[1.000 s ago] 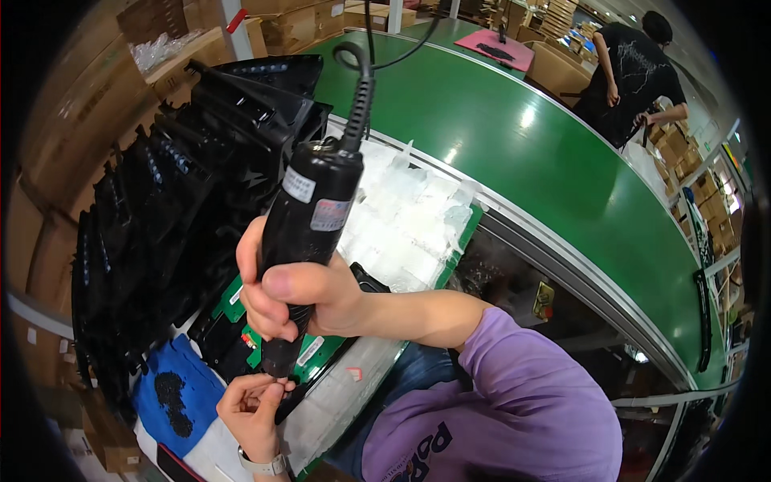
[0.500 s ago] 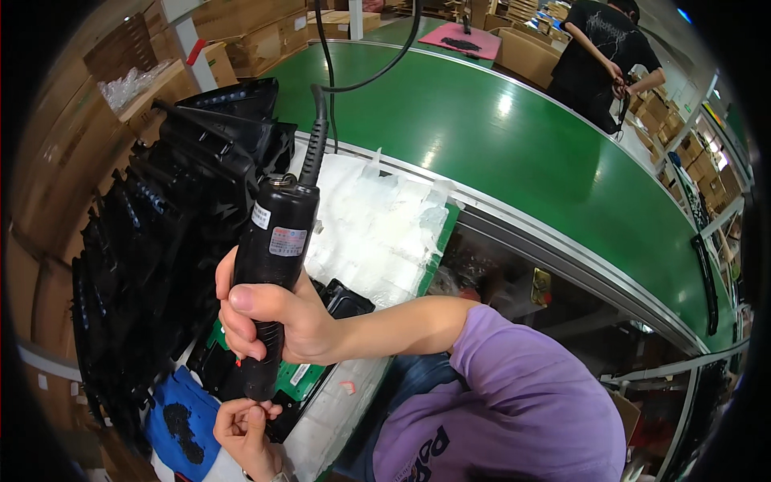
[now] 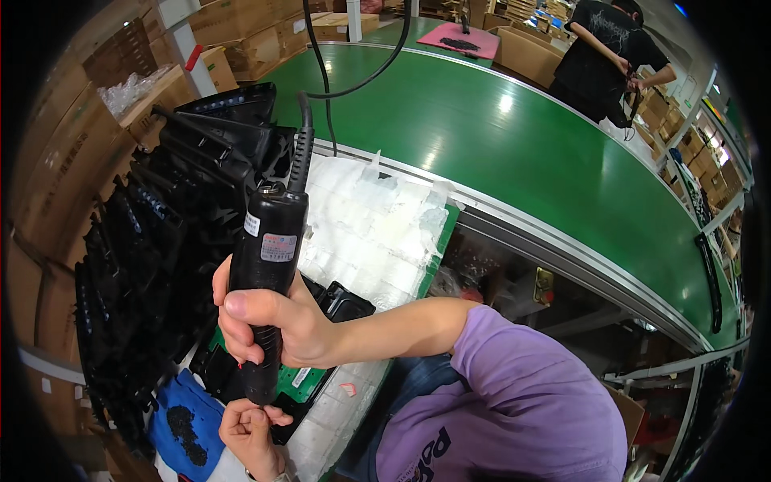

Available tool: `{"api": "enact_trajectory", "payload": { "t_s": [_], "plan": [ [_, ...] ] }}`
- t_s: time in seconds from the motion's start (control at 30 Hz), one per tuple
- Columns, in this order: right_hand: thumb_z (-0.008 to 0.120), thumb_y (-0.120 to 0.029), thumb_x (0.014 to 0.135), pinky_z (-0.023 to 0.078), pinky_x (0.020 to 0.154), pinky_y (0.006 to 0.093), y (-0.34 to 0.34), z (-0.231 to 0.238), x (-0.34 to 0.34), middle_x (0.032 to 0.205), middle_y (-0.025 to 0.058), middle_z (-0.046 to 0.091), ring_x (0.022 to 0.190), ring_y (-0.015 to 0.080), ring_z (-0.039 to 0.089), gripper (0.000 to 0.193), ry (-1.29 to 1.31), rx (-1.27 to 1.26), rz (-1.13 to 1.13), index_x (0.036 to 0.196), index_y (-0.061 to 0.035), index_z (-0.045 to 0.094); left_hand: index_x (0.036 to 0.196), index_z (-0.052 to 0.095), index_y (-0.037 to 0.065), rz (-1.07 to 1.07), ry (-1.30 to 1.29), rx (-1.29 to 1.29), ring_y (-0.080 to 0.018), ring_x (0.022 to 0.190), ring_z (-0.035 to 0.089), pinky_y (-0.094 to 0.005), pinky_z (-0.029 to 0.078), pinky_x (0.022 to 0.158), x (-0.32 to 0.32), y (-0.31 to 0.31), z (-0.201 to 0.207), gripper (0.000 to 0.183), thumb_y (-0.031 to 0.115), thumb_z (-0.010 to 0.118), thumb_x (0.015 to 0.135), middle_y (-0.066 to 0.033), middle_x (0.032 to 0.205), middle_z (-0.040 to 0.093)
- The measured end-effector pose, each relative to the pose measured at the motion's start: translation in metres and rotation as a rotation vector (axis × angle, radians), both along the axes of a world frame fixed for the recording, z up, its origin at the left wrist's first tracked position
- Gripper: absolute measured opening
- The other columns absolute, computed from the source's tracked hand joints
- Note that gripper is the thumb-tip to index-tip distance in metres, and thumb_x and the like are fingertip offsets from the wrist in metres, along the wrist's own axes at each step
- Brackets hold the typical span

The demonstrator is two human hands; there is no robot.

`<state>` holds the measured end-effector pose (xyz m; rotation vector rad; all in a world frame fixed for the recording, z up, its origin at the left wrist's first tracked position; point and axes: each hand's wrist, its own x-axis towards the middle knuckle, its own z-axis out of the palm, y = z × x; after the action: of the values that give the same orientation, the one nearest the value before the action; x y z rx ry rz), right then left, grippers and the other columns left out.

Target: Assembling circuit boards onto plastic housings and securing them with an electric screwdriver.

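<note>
My right hand (image 3: 293, 321) is wrapped round a black corded electric screwdriver (image 3: 269, 229), held upright with its cable leaving at the top. Below its lower end, my left hand (image 3: 250, 434) has thumb and fingers pinched together; whatever lies between them is too small or hidden to make out. Under both hands sits a black plastic housing (image 3: 347, 302) with a green circuit board (image 3: 302, 384) in it, partly covered by my right hand and the tool. Left of my left hand, a pile of tiny black pieces, apparently screws (image 3: 186, 434), rests on a blue cloth (image 3: 165, 402).
Black plastic housings (image 3: 161, 233) stand stacked along the left. White padding (image 3: 361, 217) covers the bench, and a green conveyor belt (image 3: 482, 128) runs behind it. Cardboard boxes (image 3: 241, 40) stand at the back left. Another person (image 3: 606, 64) stands beyond the belt.
The screwdriver and my right hand have shifted slightly left and down. My left hand has moved a little to the right, still pinched. The far person's hands have moved.
</note>
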<state>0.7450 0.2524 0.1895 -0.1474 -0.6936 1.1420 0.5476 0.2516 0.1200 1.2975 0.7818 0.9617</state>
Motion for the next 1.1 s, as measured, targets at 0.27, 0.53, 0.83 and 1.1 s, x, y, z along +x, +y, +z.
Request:
{"api": "enact_trajectory", "payload": {
  "t_s": [0.27, 0.53, 0.83, 1.1],
  "plan": [
    [0.055, -0.017, 0.081, 0.041, 0.045, 0.0281, 0.004, 0.005, 0.004, 0.054, 0.0037, 0.047, 0.041, 0.0121, 0.046, 0.015, -0.033, -0.155, 0.093, 0.083, -0.0038, 0.047, 0.086, 0.049, -0.002, -0.066, 0.139, 0.102, -0.0172, 0.054, 0.059, -0.0253, 0.05, 0.053, 0.008, -0.009, 0.01, 0.018, 0.009, 0.062, 0.082, -0.0128, 0.067, 0.061],
    [0.059, -0.013, 0.077, 0.04, 0.039, 0.0273, 0.005, 0.009, 0.012, 0.051, 0.0057, 0.047, 0.038, 0.0139, 0.046, 0.016, 0.089, -0.186, 0.281, 0.081, -0.0022, 0.049, 0.11, 0.048, -0.003, -0.01, 0.084, 0.227, -0.0175, 0.083, 0.058, -0.0293, 0.048, 0.066, -0.005, 0.003, 0.012, 0.037, 0.014, 0.062, 0.081, -0.0114, 0.09, 0.061],
    [0.066, -0.013, 0.069, 0.034, 0.038, 0.0225, 0.006, 0.025, 0.056, 0.049, 0.0044, 0.049, 0.038, 0.0106, 0.045, 0.018, -0.569, -0.084, -0.039, 0.07, 0.0021, 0.056, 0.093, 0.06, -0.002, 0.661, 1.514, 0.96, -0.03, 0.071, 0.052, -0.034, 0.042, 0.067, -0.117, 0.065, -0.002, 0.028, 0.017, 0.067, 0.074, -0.0145, 0.079, 0.057],
    [0.066, -0.014, 0.07, 0.033, 0.039, 0.0218, 0.021, 0.012, 0.053, 0.05, 0.0036, 0.05, 0.038, 0.0099, 0.045, 0.018, -0.678, -0.12, -0.132, 0.071, 0.0011, 0.057, 0.075, 0.056, -0.001, 0.675, 1.33, 0.648, -0.0283, 0.056, 0.048, -0.0361, 0.038, 0.053, -0.106, 0.063, 0.009, 0.011, 0.005, 0.064, 0.075, -0.0131, 0.067, 0.051]
  ]
}}
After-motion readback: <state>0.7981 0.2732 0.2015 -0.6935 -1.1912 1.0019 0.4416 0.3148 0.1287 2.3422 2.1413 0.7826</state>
